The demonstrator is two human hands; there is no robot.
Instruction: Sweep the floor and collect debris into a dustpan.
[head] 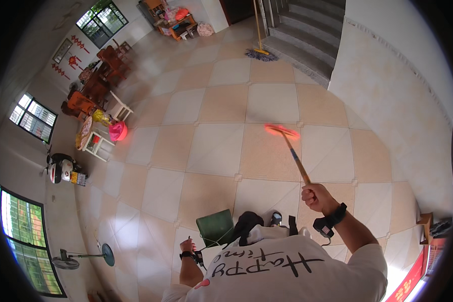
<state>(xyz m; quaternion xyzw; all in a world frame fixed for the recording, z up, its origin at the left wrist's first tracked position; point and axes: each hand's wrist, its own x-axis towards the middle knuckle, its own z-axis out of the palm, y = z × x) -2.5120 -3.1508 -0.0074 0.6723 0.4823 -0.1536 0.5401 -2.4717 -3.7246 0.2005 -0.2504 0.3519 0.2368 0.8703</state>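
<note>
My right hand (317, 198) is closed around the handle of a broom (296, 160). The broom's orange-red head (282, 131) rests on the tiled floor ahead of me, and the handle slants down and away from my fist. Lower and to the left, my left hand (188, 246) is curled around what looks like the thin handle of a green dustpan (216, 227). The dustpan hangs or stands beside my legs; whether it touches the floor I cannot tell. Thin metal rods cross its near side. Both wrists carry black strapped devices.
A mop (261, 54) leans by the grey stairs (305, 41). Along the left stand wooden chairs (82, 102), a white stool (98, 145), a pink-red bucket (119, 131), a scooter (64, 168) and a standing fan (107, 255). A wall (392, 83) runs along the right.
</note>
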